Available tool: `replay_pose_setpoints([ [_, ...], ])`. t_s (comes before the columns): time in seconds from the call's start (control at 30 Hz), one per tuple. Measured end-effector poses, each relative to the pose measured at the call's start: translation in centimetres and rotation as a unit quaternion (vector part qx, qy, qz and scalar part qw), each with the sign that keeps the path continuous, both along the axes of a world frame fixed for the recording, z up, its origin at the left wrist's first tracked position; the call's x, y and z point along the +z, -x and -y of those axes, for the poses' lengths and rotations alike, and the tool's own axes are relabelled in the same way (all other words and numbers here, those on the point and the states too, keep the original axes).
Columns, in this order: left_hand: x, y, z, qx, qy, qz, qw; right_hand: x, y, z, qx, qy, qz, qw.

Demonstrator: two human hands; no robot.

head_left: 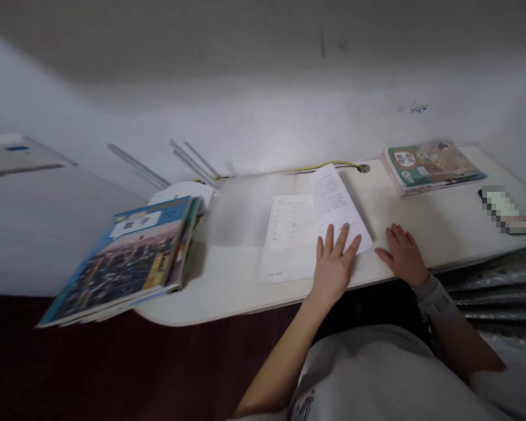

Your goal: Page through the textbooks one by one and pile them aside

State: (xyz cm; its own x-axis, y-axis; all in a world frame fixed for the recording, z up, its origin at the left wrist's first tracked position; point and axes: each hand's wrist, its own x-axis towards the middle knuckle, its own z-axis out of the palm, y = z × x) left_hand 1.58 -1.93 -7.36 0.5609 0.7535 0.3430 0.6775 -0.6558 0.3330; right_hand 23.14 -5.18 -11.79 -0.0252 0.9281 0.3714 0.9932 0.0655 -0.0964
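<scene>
A stapled-looking set of printed sheets [284,245] lies on the white desk, its top page [333,199] folded over to the right and standing partly raised. My left hand [334,260] rests on the lower part of that turned page, fingers spread. To the right of the papers, my right hand [402,254] lies flat on the desk near its front edge, thumb apart from the fingers, holding nothing. A grey band is around the right wrist. What binds the sheets cannot be made out.
Large books [131,257] are stacked at the left, overhanging the desk's [228,280] front edge. A stack of smaller books [433,166] and a phone [506,210] are at the right. A yellow cable [333,163] runs along the wall into a round hole.
</scene>
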Motion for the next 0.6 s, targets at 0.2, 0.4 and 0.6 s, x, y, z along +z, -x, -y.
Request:
replay_pose_setpoints([
  [0.2,-1.1,-2.9,0.3,-0.058,-0.053,-0.123,0.989,0.2,-0.9,0.2,0.014,0.044,-0.009,0.999],
  [0.4,-1.6,-2.7,0.2,-0.056,-0.050,-0.121,0.990,0.3,-0.9,-0.2,0.016,0.061,-0.046,0.997],
  [0.6,-0.5,-3.8,0.3,-0.056,-0.060,-0.160,0.984,0.2,-1.2,-0.3,0.022,0.038,-0.110,0.993],
])
